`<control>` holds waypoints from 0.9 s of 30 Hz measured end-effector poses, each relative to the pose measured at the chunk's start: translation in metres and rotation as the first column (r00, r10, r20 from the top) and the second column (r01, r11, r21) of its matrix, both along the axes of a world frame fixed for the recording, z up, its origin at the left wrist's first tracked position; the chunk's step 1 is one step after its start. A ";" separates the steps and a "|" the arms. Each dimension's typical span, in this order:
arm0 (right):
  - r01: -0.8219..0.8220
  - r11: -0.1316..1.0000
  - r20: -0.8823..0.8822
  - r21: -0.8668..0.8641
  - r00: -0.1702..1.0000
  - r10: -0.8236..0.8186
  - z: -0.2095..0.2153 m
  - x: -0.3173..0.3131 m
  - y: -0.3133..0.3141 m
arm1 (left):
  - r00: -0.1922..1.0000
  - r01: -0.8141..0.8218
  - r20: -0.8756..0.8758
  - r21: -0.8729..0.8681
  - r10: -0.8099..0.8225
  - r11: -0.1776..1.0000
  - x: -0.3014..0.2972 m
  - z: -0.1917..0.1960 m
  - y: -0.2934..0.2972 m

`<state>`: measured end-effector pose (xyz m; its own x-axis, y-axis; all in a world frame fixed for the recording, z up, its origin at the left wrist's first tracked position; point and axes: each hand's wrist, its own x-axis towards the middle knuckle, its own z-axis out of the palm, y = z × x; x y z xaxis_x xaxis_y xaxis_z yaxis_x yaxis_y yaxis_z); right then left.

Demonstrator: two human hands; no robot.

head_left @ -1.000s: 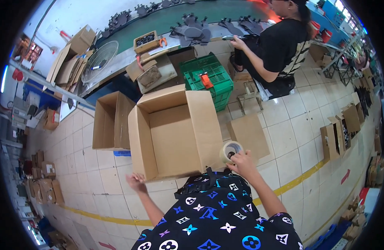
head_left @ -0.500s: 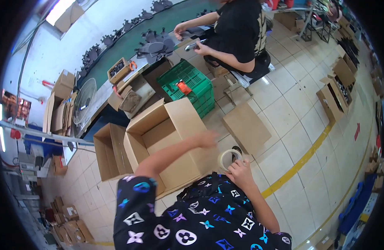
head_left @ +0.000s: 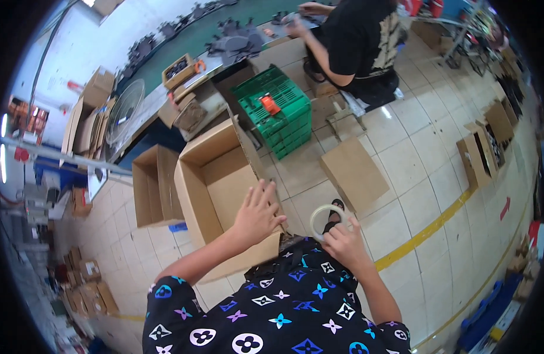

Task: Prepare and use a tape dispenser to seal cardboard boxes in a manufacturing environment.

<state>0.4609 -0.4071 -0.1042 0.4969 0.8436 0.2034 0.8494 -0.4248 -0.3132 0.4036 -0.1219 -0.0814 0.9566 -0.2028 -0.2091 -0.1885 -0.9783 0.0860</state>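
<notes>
An open cardboard box [head_left: 192, 180] stands in front of me, with its inside showing. Over its right side is my left hand [head_left: 257, 215], fingers spread; whether the palm presses on the cardboard edge I cannot tell. My right hand [head_left: 341, 241] grips a roll of pale tape [head_left: 313, 220] by its ring, to the right of the box and above my foot. The tape's far side is covered by my fingers.
A smaller open box [head_left: 147, 189] stands left. Ahead are a green crate [head_left: 292, 121] with an orange tape dispenser [head_left: 270, 105] on it, and a flat cardboard sheet [head_left: 354, 174] on the floor. A co-worker [head_left: 360, 47] sits by the green-topped bench [head_left: 189, 38].
My left hand has drawn back left and down to the box's right side. The box's right flap no longer spreads outward. My right hand still holds the tape. The co-worker's hands have moved right.
</notes>
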 end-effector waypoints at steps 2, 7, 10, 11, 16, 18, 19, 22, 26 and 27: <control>-0.074 0.997 -0.007 0.005 0.997 0.074 -0.002 0.017 -0.004 | 0.969 -0.204 0.129 -0.064 0.211 0.977 -0.024 0.012 -0.004; -0.346 0.938 -0.029 -0.009 0.938 0.346 -0.026 0.077 0.024 | 0.729 -0.670 0.021 -0.186 0.684 0.719 -0.053 0.011 -0.049; -0.484 0.875 0.006 0.001 0.875 0.484 -0.034 0.113 0.066 | 0.557 -0.805 -0.109 -0.317 0.824 0.502 -0.043 0.011 -0.076; -0.534 0.845 0.025 0.008 0.845 0.534 -0.035 0.123 0.080 | 0.519 -0.813 -0.050 -0.338 0.854 0.474 -0.036 0.010 -0.086; -0.704 0.708 0.109 0.050 0.709 0.697 -0.043 0.143 0.125 | 0.309 -0.871 0.263 -0.307 0.914 0.383 -0.026 -0.041 -0.123; -0.771 0.635 0.099 0.052 0.636 0.765 -0.041 0.148 0.136 | 0.150 -0.905 0.591 -0.241 0.793 0.351 -0.020 -0.051 -0.128; -0.784 0.618 0.109 0.050 0.620 0.777 -0.042 0.150 0.141 | 0.130 -0.910 0.597 -0.245 0.792 0.334 -0.015 -0.055 -0.129; -0.837 0.538 0.154 0.104 0.548 0.822 -0.047 0.153 0.152 | -0.132 -0.908 0.633 -0.385 0.763 0.162 -0.007 -0.067 -0.130; -0.870 0.493 0.173 0.004 0.486 0.857 -0.046 0.151 0.165 | 0.213 -0.883 0.589 -0.226 0.780 0.412 -0.031 -0.073 -0.113; -0.885 0.464 0.182 -0.027 0.452 0.873 -0.044 0.148 0.168 | 0.306 -0.809 0.613 -0.236 0.728 0.539 -0.039 -0.073 -0.107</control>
<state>0.6090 -0.2394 -0.1484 -0.5443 0.7951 0.2674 0.7940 0.5912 -0.1414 0.3650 -0.2288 -0.1549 0.5619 0.6760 0.4768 0.6905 -0.7007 0.1797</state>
